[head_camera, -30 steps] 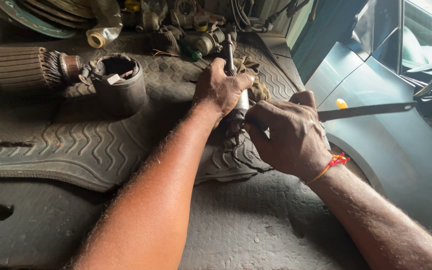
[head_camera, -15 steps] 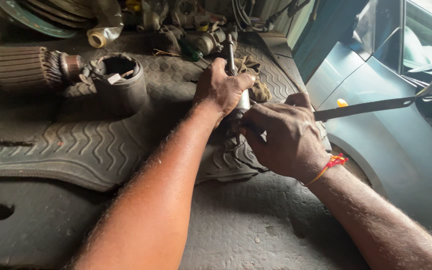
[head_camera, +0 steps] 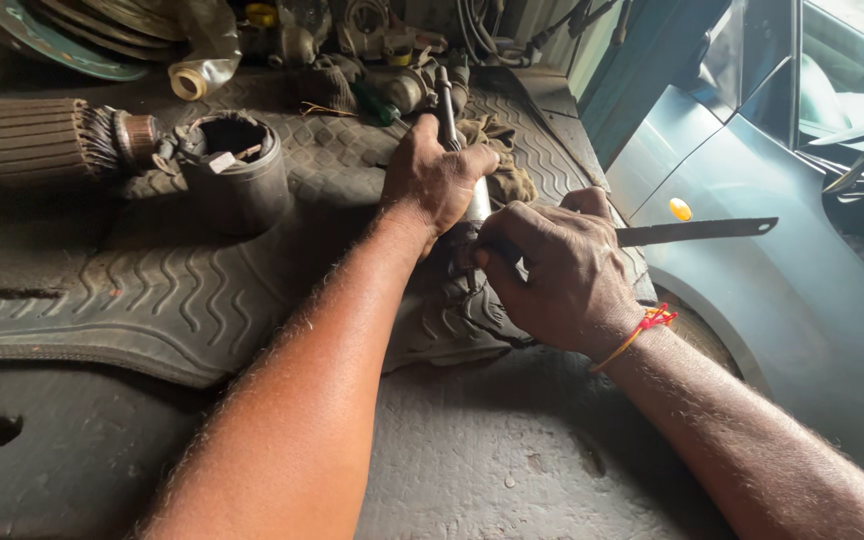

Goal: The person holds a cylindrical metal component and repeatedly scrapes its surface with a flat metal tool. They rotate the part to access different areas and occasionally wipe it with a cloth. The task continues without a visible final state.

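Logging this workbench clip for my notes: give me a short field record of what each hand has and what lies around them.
left hand: grip closed around a metal shaft
right hand: holds a flat metal blade, its end sticking out to the right
surface: ribbed rubber mat
left of hands: cylindrical housing, motor armature
right edge: grey car body

armature (head_camera: 32,142) left of housing (head_camera: 234,170), on mat (head_camera: 132,290)
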